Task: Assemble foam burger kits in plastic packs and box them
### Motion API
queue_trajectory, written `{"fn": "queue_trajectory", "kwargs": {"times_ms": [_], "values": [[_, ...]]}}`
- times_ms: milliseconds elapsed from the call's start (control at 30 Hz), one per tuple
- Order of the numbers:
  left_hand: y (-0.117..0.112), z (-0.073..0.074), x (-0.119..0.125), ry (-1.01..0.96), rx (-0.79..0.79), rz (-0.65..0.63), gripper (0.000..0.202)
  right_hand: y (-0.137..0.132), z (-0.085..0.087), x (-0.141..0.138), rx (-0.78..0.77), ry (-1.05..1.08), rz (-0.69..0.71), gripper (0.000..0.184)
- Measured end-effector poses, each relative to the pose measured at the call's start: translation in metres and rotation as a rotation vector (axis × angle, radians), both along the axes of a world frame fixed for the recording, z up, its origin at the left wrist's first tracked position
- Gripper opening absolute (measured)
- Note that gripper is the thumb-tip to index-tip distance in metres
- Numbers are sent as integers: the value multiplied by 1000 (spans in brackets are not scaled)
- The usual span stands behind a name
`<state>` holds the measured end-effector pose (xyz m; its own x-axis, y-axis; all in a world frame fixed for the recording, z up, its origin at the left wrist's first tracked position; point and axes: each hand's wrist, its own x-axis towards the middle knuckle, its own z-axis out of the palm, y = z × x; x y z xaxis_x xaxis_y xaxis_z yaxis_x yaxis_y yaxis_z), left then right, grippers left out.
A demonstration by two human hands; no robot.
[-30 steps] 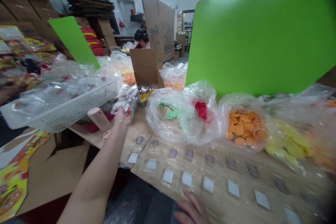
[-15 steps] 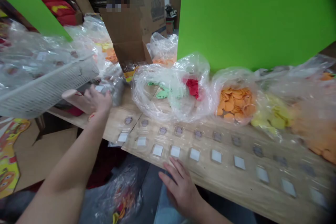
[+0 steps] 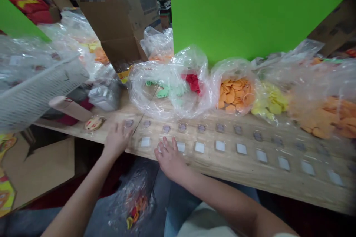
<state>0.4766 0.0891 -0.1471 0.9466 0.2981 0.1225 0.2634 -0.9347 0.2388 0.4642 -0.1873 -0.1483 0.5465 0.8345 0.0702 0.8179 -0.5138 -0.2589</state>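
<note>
Head view, left hand (image 3: 116, 141), right hand (image 3: 169, 158), splayed

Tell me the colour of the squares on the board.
Squares: white, best seen in the head view.

Above the front of the wooden bench (image 3: 244, 166), the left hand (image 3: 116, 140) and right hand (image 3: 169, 159) have free air. Clear plastic bags (image 3: 169, 89) block forward reach. Leftward, white basket (image 3: 41, 90) and pink tube (image 3: 69, 108) obstruct. Green board (image 3: 244, 11) walls the far side.
</note>
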Motion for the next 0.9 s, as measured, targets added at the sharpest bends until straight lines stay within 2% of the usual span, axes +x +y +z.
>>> {"fn": "queue_trajectory", "kwargs": {"times_ms": [67,133,267,333,433,500,600,667,733,800,900], "values": [[-7,-18,-16,61,13,-17,61,8,0,4,-15,-20,44,36],[-2,-25,-20,87,22,-44,60,17,1,8,-30,-42,81,35],[17,-15,-9,94,25,-79,57,28,3,9,-47,-72,82,34],[19,-9,-7,65,46,-64,56,25,1,7,-26,-73,57,38],[10,-7,-16,20,65,-47,58,19,-2,3,-1,-73,39,47],[0,-8,-27,35,62,-81,59,18,-3,0,9,-76,32,49],[-15,-5,-40,73,93,-95,56,16,3,-6,57,-81,33,52],[-31,2,-44,5,149,-35,56,4,10,-9,113,-90,28,51],[-57,11,-43,-116,156,-52,56,-22,15,-12,159,-99,-33,45],[-95,20,-38,-185,72,-230,53,-61,17,-13,174,-107,-184,40],[-168,25,-29,-129,-32,-582,49,-128,14,-11,119,-123,-480,38]]}}
